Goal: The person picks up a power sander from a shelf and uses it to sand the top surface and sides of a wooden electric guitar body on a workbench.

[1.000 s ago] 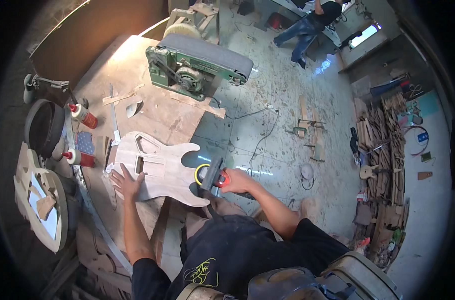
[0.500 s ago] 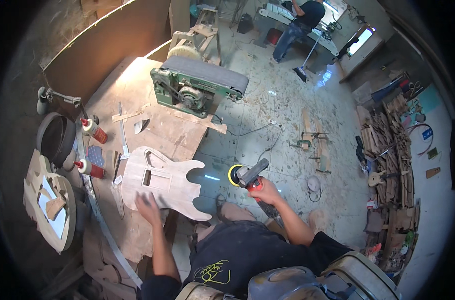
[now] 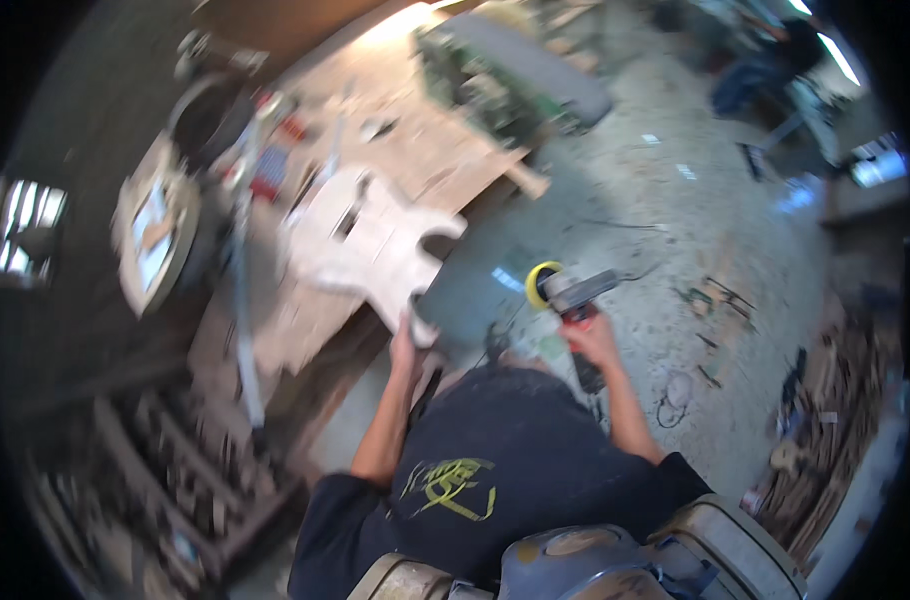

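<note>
A pale wooden guitar body (image 3: pixel 350 245) lies on the workbench, with routed cavities in its face and its near horn jutting past the bench edge. My left hand (image 3: pixel 403 352) grips that horn, the thumb along its side; the fingers underneath are hidden. Out over the floor to the right, my right hand (image 3: pixel 592 342) is wrapped round the red and black handle of an electric sander (image 3: pixel 582 292). Its round, yellow-rimmed pad (image 3: pixel 542 286) faces left, apart from the guitar body. Motion blurs the whole picture.
A green belt sander (image 3: pixel 505 75) stands at the bench's (image 3: pixel 440 150) far end. Red-and-white glue bottles (image 3: pixel 272 105) and a long metal straightedge (image 3: pixel 243 300) lie left. Another body-shaped wooden piece (image 3: pixel 155 235) is farther left. Wood scraps (image 3: pixel 840 430) pile at right; a person (image 3: pixel 765 70) is far right.
My left hand has moved from the guitar body's face to its near horn, and the body has turned slightly. The view has swung left. My right hand still holds the sander.
</note>
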The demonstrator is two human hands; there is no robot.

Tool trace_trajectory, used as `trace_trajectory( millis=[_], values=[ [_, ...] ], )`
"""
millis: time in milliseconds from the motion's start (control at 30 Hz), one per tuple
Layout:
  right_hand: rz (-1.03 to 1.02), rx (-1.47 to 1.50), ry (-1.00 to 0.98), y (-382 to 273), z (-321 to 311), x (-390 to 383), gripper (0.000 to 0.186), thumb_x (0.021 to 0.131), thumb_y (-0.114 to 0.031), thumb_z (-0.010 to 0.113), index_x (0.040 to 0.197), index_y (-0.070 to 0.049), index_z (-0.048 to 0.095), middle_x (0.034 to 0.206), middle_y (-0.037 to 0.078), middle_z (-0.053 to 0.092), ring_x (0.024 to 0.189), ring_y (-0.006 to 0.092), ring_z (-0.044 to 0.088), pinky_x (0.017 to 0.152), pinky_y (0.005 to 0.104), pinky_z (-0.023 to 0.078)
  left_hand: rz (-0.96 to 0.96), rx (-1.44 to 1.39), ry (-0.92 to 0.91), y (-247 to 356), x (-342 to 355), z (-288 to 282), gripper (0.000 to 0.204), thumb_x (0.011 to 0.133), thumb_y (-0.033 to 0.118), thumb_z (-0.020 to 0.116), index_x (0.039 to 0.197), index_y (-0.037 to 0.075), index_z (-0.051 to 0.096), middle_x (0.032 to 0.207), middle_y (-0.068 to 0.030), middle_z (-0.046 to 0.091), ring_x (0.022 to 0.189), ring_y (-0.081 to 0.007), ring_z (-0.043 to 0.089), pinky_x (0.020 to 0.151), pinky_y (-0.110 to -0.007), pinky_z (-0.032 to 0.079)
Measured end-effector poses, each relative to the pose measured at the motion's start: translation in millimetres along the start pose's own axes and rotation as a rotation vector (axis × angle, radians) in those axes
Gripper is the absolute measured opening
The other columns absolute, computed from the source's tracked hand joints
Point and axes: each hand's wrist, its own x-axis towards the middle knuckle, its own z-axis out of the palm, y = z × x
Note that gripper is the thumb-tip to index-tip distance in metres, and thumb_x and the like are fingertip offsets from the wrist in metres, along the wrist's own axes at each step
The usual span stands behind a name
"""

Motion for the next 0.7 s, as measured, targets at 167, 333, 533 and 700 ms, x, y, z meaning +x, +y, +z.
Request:
trace_trajectory(
  millis=[167, 333, 533, 700],
  values=[
    [0.049, -0.140, 0.027, 11, -32, 1, 0.052, 0.069, -0.021, 0.083, 0.111, 0.002, 0.063, 0.095, 0.010, 0.070, 0.083, 0.0170, 0.066, 0.076, 0.0323, 0.053, 0.246, 0.076, 0.039, 85, -62, 67, 0.056, 0.100, 0.054, 0.050, 0.121, 0.002, 0.053, 0.081, -0.0133, 0.064, 0.069, -0.0251, 0.065, 0.064, -0.040, 0.055],
    [0.114, -0.063, -0.042, 17, -32, 6, 0.053, 0.068, -0.022, 0.082, 0.111, 0.002, 0.063, 0.097, 0.010, 0.070, 0.083, 0.0190, 0.066, 0.077, 0.0326, 0.053, 0.376, 0.003, -0.002, 157, -85, 62, 0.055, 0.097, 0.053, 0.050, 0.122, 0.003, 0.055, 0.082, -0.0112, 0.065, 0.069, -0.0202, 0.066, 0.058, -0.031, 0.056],
    [-0.004, -0.036, -0.009, 21, -30, 10, 0.047, 0.071, -0.018, 0.078, 0.111, 0.002, 0.064, 0.096, 0.007, 0.067, 0.081, 0.0159, 0.063, 0.075, 0.0305, 0.051, 0.342, 0.002, 0.030, 182, -96, 48, 0.057, 0.092, 0.053, 0.058, 0.120, 0.004, 0.057, 0.090, -0.0093, 0.064, 0.069, -0.0195, 0.066, 0.057, -0.030, 0.057],
    [-0.020, 0.007, -0.031, 17, -28, 14, 0.047, 0.071, -0.019, 0.078, 0.111, 0.002, 0.064, 0.098, 0.008, 0.068, 0.084, 0.0174, 0.063, 0.077, 0.0313, 0.052, 0.349, 0.001, 0.077, 186, -98, 45, 0.058, 0.092, 0.053, 0.058, 0.120, 0.002, 0.056, 0.088, -0.0097, 0.063, 0.068, -0.0196, 0.065, 0.055, -0.030, 0.057]
  ],
)
